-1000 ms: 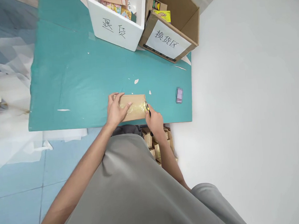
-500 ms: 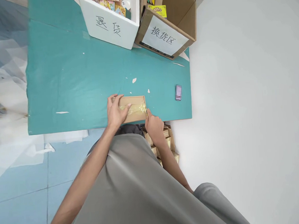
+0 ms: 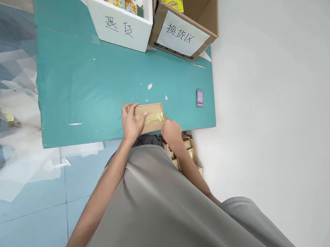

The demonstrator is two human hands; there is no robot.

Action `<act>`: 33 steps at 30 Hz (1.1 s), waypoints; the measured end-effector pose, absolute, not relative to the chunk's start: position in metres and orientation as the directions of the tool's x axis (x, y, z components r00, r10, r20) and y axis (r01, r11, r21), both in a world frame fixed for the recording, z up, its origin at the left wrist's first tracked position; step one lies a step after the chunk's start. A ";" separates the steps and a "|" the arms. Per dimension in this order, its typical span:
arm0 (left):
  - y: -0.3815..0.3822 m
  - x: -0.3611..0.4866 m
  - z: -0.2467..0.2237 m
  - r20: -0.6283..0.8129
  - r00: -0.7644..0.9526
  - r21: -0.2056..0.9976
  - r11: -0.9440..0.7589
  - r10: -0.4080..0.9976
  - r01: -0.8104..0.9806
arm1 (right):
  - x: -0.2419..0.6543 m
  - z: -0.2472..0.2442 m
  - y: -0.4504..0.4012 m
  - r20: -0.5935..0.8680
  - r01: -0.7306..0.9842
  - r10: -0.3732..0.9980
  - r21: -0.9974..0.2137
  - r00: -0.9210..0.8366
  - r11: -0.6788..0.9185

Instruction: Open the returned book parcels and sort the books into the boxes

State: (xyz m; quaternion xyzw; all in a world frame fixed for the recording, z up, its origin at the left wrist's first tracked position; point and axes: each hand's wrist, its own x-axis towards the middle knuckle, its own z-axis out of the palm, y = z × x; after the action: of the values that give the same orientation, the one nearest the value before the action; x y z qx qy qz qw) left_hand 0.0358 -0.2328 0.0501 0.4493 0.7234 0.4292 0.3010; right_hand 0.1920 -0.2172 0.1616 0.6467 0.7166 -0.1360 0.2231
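A small flat cardboard box (image 3: pixel 151 129) with shiny yellowish tape (image 3: pixel 155 117) along its middle lies near the front edge of the green-covered table (image 3: pixel 100 86). My left hand (image 3: pixel 131 122) grips its left end, the thumb lying over the top and the fingers around the far corner. At the box's right end, my right hand (image 3: pixel 171 131) is closed, its index finger by the taped edge. Whatever those curled fingers hold is hidden from view.
A white foam box (image 3: pixel 119 29) and an open cardboard carton (image 3: pixel 184 35), both with handwritten labels and goods inside, stand at the back. A small blurred purple item (image 3: pixel 199 98) lies right. Cartons (image 3: pixel 188 148) sit under the table; paper sheets (image 3: pixel 18 126) litter the left floor.
The view has shifted slightly, so the scene sits a little further right. My right hand has turned at the box's right edge, with its index finger less visible. The left hand keeps its grip.
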 end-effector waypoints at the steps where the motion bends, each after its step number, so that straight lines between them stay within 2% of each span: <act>1: -0.234 0.036 0.051 -0.049 -0.420 0.884 0.235 0.906 0.404 | 0.192 0.162 -0.219 -0.500 0.987 0.864 0.094 -0.067 0.131; 8: -0.233 0.038 0.053 -0.041 -0.414 0.864 0.240 0.909 0.442 | 0.195 0.164 -0.234 -0.530 0.989 0.846 0.087 -0.054 0.118; 19: -0.234 0.041 0.045 0.006 -0.442 0.892 0.195 0.897 0.408 | 0.204 0.160 -0.251 -0.562 0.995 0.827 0.073 -0.013 0.065; 28: -0.233 0.041 0.046 0.014 -0.451 0.890 0.194 0.893 0.412 | 0.214 0.185 -0.251 -0.513 0.998 0.856 0.005 -0.056 0.068; 33: -0.234 0.040 0.044 0.014 -0.449 0.892 0.191 0.893 0.410 | 0.211 0.183 -0.243 -0.529 0.998 0.848 0.019 -0.040 0.059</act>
State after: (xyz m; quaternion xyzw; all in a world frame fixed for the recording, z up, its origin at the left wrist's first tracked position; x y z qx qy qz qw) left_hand 0.0399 -0.2338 0.0444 0.4504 0.7232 0.4488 0.2695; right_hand 0.2115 -0.2434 0.1832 0.6613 0.6977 -0.1820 0.2067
